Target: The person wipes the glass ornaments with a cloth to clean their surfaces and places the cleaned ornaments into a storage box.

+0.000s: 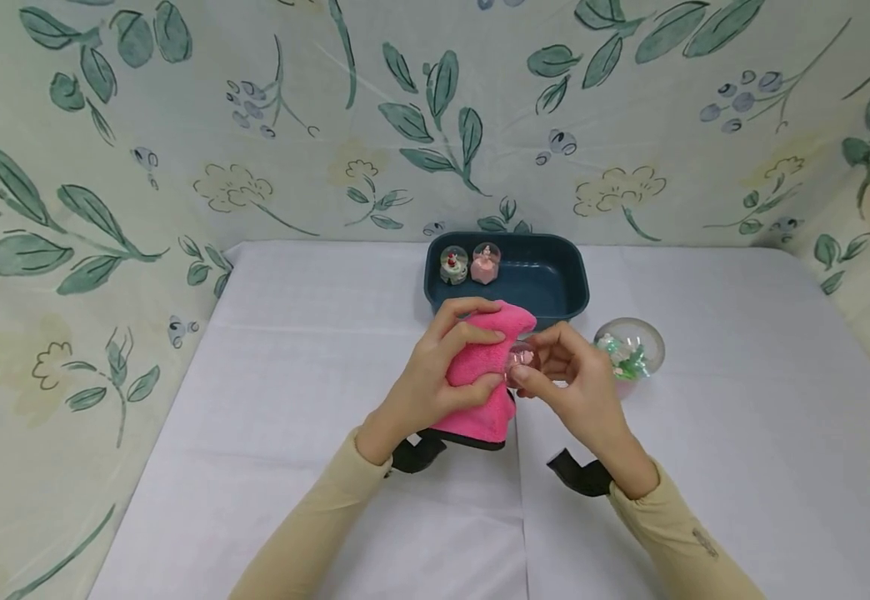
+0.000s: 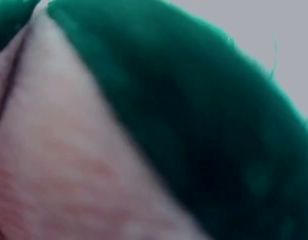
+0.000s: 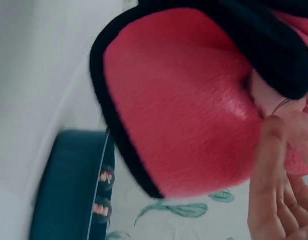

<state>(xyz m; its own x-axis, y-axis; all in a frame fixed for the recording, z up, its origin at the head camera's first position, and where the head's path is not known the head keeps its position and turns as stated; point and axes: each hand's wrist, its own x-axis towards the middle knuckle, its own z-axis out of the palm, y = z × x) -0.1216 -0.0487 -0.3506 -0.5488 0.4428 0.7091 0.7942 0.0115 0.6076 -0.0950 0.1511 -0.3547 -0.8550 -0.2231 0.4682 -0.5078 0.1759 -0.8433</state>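
In the head view my left hand (image 1: 427,379) grips a fluffy pink cloth (image 1: 480,358) with a black edge, folded against a small snow globe (image 1: 522,357). My right hand (image 1: 581,383) pinches that globe between thumb and fingers, on the cloth's right side. Seen from the right wrist, the pink cloth (image 3: 174,110) spreads wide and covers much of the globe, whose pale pink base (image 3: 269,97) peeks out by the fingers of the right hand (image 3: 274,185). Dark green fuzzy fabric (image 2: 194,100) and blurred skin fill the left wrist view.
A dark blue tray (image 1: 543,279) stands behind the hands, with two small snow globes, one white-based (image 1: 453,265) and one pink-based (image 1: 485,263), at its left end. A larger snow globe (image 1: 641,343) is just right of my right hand. Floral fabric (image 1: 435,150) hangs behind the white tabletop (image 1: 315,333).
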